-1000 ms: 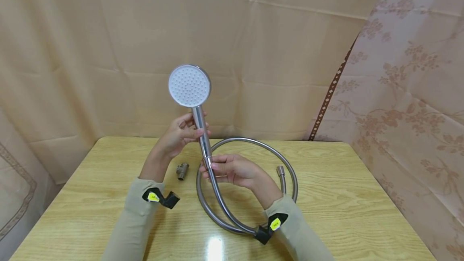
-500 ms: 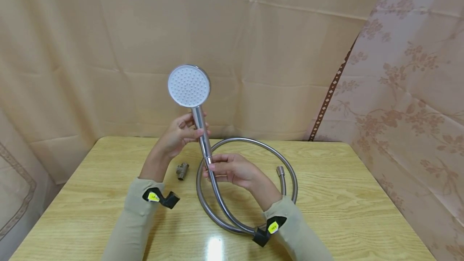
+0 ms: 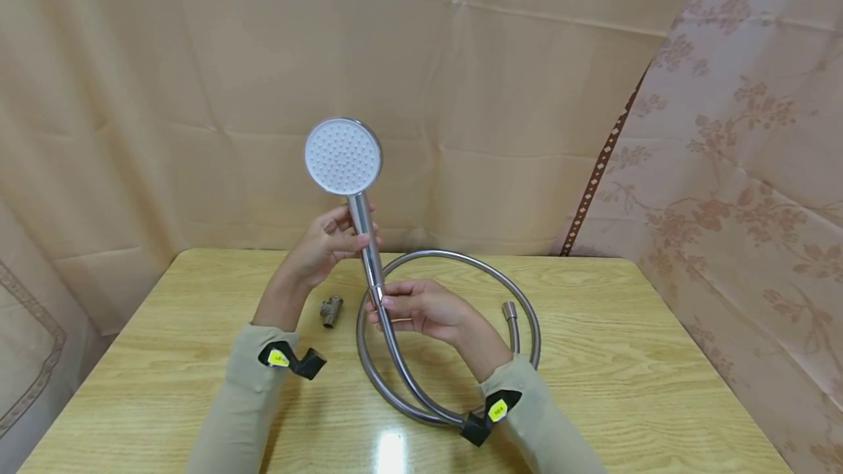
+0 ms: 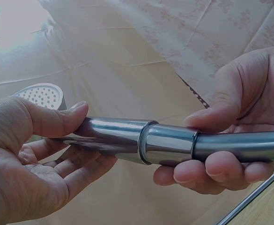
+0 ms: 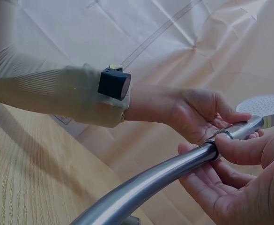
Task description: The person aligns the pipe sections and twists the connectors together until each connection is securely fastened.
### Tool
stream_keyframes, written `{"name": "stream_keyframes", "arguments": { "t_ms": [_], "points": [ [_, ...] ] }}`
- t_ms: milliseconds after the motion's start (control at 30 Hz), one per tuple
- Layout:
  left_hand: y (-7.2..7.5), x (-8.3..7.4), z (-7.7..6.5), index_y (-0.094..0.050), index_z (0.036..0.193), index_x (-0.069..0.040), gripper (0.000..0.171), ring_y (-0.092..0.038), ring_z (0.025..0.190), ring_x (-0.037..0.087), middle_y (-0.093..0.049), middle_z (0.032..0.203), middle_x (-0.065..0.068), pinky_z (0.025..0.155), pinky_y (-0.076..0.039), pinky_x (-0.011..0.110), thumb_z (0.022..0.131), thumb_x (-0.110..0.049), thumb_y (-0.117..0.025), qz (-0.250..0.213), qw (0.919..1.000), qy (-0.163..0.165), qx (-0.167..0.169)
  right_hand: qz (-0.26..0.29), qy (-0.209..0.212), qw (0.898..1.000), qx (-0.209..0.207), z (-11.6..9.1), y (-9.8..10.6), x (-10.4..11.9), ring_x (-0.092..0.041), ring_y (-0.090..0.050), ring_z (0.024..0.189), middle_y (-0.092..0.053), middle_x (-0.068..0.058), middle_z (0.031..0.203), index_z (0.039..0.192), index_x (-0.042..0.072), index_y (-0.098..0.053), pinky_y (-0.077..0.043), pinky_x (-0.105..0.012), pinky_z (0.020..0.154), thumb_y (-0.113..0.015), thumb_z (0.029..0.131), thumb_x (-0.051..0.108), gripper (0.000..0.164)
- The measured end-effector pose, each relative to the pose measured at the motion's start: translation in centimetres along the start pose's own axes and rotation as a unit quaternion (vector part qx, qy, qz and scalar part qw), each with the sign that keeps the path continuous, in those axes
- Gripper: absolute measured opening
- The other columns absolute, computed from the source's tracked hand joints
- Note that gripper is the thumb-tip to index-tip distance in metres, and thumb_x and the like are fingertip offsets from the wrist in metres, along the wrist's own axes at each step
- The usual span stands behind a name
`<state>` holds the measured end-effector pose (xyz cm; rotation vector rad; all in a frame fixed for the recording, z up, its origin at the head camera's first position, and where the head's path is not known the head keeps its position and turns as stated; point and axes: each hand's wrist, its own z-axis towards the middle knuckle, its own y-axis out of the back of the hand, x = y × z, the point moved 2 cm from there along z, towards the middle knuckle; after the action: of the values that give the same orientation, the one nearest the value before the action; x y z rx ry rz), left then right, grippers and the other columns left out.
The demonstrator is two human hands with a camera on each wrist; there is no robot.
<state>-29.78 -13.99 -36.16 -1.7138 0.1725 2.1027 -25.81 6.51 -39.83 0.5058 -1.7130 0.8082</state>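
Observation:
A chrome shower head (image 3: 343,156) with a round white spray face is held tilted above the table. My left hand (image 3: 323,246) grips its handle (image 4: 113,133) between thumb and fingers. At the handle's lower end, my right hand (image 3: 431,311) pinches the hose's metal connector (image 4: 170,143). In the left wrist view a narrow ring-like step shows where connector and handle meet. From there the grey shower hose (image 5: 141,186) curves down and lies looped on the table, its other end fitting (image 3: 509,309) lying to the right.
A small metal tee valve (image 3: 331,311) lies on the wooden table (image 3: 191,386), left of the hose loop. Beige curtains (image 3: 527,93) hang behind the table's far edge, and a floral curtain (image 3: 744,189) hangs at the right. Each sleeve carries a black wrist camera (image 3: 308,364).
The right thumb and wrist have shifted and turned slightly about the connector. The left hand and the shower head stay almost still.

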Motion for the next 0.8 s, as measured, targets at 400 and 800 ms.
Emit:
{"name": "stream_keyframes", "arguments": {
  "t_ms": [400,800],
  "points": [
    [-0.04,-0.04,-0.09,-0.039,0.148,0.006,0.058,-0.074,0.094,0.015,-0.062,0.110,0.005,0.086,-0.058,0.032,0.093,0.006,-0.057,0.000,1.0000,-0.003,0.002,0.000,-0.016,0.999,0.029,0.03,0.09,0.05,-0.010,-0.072,0.103,-0.074,0.002,0.109,0.144,-0.018,-0.038,-0.038,-0.054,0.118,-0.038,0.107,0.000,0.041],
    [0.03,-0.01,-0.10,-0.038,0.150,0.006,0.061,-0.074,0.095,0.015,-0.061,0.112,0.006,0.088,-0.057,0.033,0.092,0.006,-0.057,0.005,1.0000,-0.001,0.003,0.035,0.001,0.999,0.036,0.04,0.24,-0.04,-0.014,-0.073,0.103,-0.075,-0.005,0.110,0.122,-0.004,-0.063,-0.058,-0.032,0.094,-0.042,0.105,-0.003,0.028]
  ]
}}
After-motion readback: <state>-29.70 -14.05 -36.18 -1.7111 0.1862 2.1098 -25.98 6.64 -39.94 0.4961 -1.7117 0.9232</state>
